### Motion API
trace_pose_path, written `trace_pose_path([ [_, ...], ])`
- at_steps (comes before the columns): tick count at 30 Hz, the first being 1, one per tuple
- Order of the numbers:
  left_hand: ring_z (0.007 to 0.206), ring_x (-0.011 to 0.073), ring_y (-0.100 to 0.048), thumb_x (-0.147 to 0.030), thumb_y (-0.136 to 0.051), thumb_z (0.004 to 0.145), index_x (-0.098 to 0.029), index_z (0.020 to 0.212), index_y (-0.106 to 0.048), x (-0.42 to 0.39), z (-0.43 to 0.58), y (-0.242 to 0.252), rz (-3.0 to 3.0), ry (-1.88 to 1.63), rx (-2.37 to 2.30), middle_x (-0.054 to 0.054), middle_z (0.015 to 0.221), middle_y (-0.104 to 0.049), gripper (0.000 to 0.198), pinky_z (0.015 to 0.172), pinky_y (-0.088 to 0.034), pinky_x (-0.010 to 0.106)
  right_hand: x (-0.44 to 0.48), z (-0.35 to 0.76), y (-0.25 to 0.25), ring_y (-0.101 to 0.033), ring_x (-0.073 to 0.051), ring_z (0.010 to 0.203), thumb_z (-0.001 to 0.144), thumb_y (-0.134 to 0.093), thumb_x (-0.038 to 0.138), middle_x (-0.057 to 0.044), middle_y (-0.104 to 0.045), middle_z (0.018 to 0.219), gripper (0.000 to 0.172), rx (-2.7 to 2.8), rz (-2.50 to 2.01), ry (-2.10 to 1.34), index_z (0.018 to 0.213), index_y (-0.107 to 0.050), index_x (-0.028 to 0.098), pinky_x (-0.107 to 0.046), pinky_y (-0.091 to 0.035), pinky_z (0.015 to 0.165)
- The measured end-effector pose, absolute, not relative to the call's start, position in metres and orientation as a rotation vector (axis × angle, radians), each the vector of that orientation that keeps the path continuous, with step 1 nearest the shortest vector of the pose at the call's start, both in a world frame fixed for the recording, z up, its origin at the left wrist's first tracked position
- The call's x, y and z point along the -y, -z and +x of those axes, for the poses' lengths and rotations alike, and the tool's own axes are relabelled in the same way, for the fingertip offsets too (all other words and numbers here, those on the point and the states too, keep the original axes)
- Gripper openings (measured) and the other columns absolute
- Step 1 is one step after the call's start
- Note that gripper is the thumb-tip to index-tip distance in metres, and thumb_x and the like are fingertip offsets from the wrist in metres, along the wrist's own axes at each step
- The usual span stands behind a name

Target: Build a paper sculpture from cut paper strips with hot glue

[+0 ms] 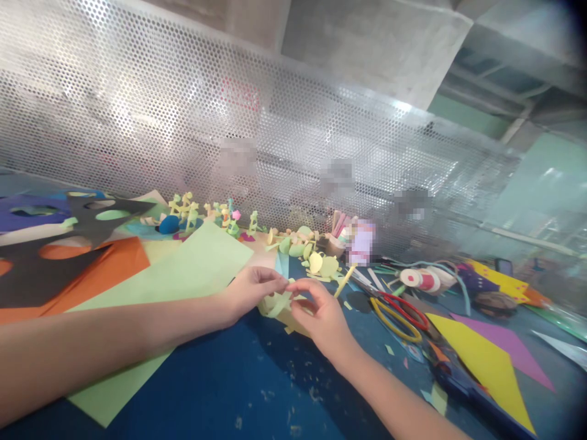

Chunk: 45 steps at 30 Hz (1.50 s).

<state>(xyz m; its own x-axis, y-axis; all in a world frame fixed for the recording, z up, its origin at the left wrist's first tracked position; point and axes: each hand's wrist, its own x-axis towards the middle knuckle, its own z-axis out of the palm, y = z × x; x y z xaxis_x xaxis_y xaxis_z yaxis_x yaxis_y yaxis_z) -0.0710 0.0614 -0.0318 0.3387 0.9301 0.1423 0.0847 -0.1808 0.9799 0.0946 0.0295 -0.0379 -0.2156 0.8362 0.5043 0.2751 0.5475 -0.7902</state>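
Note:
My left hand (254, 292) and my right hand (324, 315) meet near the middle of the view, fingertips almost touching. Both are closed in a pinch on a pale green curled paper piece (274, 304), whose loops hang below the fingers. The fingers partly hide its upper edge. Under my left forearm lies a large light green paper sheet (202, 260). Just beyond the hands sit several pale green and yellow paper cutouts (316, 263). Right of my right hand are scissors with red and yellow handles (398, 324).
Small paper figures (190, 211) stand along a perforated metal screen (183, 122) at the back. Black paper with round holes (50, 275) and orange paper (123, 269) lie left. To the right are a dark-handled tool (468, 385), yellow paper (481, 354) and a spool (417, 279) on the blue table (220, 391).

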Motion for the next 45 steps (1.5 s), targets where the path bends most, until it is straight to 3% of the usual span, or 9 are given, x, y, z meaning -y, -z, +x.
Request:
trace_pose_path([
  [12,0.067,0.0125,-0.050,-0.040,-0.060,0.073,-0.016,0.074,-0.065,-0.0633,-0.0711,0.0345,1.575,-1.039,-0.862,0.000,0.069,-0.059,0.025,0.066,-0.038,0.023,-0.0303,0.0955,0.0363,-0.059,-0.016,0.080,0.075,-0.058,0.025,-0.002,-0.060,0.084,0.007,1.694,-0.989,-0.692,0.079,-0.062,0.021,-0.028,-0.052,0.071],
  [30,0.074,0.0151,-0.059,-0.043,-0.054,0.077,-0.016,0.079,-0.062,-0.0609,-0.0697,0.0345,1.737,-0.982,-0.848,0.003,0.080,-0.068,0.027,0.067,-0.042,0.024,-0.0298,0.0955,0.0332,-0.059,-0.015,0.072,0.075,-0.061,0.031,0.000,-0.056,0.074,0.014,1.604,-1.051,-0.711,0.075,-0.053,0.020,-0.027,-0.051,0.067],
  [37,0.076,0.0159,-0.060,-0.043,-0.054,0.078,-0.016,0.079,-0.063,-0.0626,-0.0706,0.0363,1.733,-0.976,-0.805,0.003,0.082,-0.069,0.028,0.070,-0.043,0.025,-0.0342,0.0958,0.0393,-0.059,-0.015,0.074,0.072,-0.066,0.028,0.002,-0.055,0.074,0.025,1.526,-1.012,-0.736,0.089,-0.049,0.023,-0.026,-0.050,0.066],
  [45,0.086,0.0187,-0.062,-0.038,-0.060,0.074,-0.016,0.082,-0.060,-0.0605,-0.0697,0.0356,1.609,-0.978,-0.741,0.005,0.087,-0.070,0.023,0.073,-0.044,0.026,-0.0342,0.0985,0.0378,-0.062,-0.016,0.071,0.075,-0.062,0.032,0.001,-0.056,0.073,0.022,1.557,-1.032,-0.720,0.090,-0.051,0.022,-0.029,-0.052,0.066],
])
